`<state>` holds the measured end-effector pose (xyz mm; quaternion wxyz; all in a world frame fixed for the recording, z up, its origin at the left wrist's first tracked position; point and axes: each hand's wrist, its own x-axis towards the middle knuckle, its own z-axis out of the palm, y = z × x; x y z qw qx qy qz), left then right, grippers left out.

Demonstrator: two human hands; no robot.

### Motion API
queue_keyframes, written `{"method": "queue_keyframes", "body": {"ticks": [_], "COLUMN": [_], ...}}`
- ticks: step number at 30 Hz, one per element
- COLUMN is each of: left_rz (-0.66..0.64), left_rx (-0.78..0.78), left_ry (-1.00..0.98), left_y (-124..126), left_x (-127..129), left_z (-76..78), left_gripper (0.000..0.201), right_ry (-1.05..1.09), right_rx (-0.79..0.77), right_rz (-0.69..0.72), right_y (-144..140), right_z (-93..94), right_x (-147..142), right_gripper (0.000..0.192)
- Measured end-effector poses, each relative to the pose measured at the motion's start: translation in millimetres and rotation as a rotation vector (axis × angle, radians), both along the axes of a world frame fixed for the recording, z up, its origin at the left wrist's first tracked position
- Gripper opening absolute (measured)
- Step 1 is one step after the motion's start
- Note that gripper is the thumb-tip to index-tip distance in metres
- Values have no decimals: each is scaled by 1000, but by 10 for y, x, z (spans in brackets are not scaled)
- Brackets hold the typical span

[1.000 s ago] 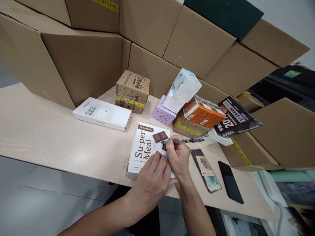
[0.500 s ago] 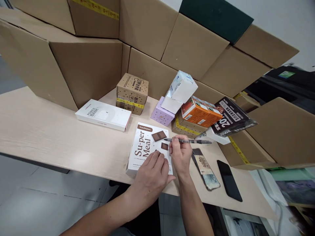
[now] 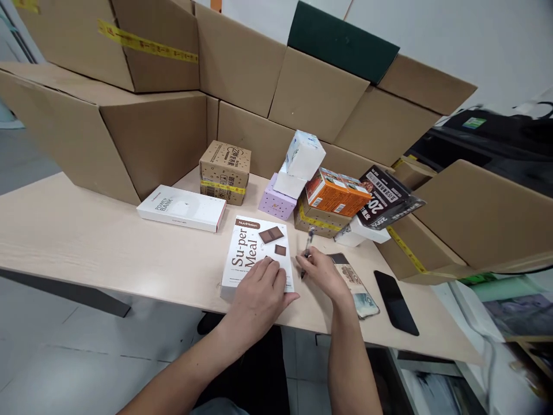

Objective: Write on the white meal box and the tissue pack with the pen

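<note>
NutriMotion Su-per Meal box (image 3: 254,253): white, brown lettering and chocolate pictures, lying flat near the front edge of the pale wood table (image 3: 108,236). Left hand (image 3: 261,286): unclenched, laid on the lower part of the box's top, fingers bent, thumb stretched out at the right-hand corner. Right hand (image 3: 322,270): pinching a pen (image 3: 310,238) just right of the box, point downward; contact with table, cannot tell. Further right: phone with banknotes in its clear case (image 3: 354,285), partly behind the right wrist; black smartphone (image 3: 396,302) alongside. To the left: white POWER BANK box (image 3: 181,208), lying flat. Behind: dotted brown carton with yellow tape (image 3: 224,173); lilac box (image 3: 277,202) under white packs (image 3: 306,157); orange box (image 3: 339,194) on a second taped carton (image 3: 318,220); black package marked "20" (image 3: 382,193), tilted. At the back: cardboard panels (image 3: 319,95).
</note>
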<state>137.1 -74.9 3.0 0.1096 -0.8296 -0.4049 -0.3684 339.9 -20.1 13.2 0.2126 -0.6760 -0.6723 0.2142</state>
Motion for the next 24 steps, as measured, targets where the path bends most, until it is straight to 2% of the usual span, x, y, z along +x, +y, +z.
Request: {"method": "queue_keyframes", "body": {"ticks": [4, 9, 13, 14, 16, 19, 21, 24], "left_rz": [3, -12, -10, -4, 13, 39, 51, 63], "left_rx": [-1, 53, 106, 109, 107, 116, 122, 133], "left_ry": [18, 41, 36, 27, 7, -17, -22, -31], "left_y": [-4, 35, 4, -22, -83, -158, -176, -167], "left_x": [-16, -22, -33, -35, -29, 3, 27, 49], "left_z": [22, 34, 32, 28, 12, -42, -91, -157], "left_gripper": [38, 36, 33, 30, 26, 29, 31, 29], "right_ry": [-153, -164, -290, -359, -436, -388, -336, -311], "right_rx": [-15, 17, 177, 188, 93, -27, -12, 66], "right_rz": [-43, -151, -348, -418, -509, -469, -416, -419], "right_y": [21, -38, -335, -422, -565, -646, -621, -556], "right_z": [-115, -112, -109, -128, -185, -292, -354, -416], "right_x": [-88, -132, 203, 332, 598, 894, 982, 990], "right_gripper": [21, 23, 40, 45, 60, 75, 71, 60]}}
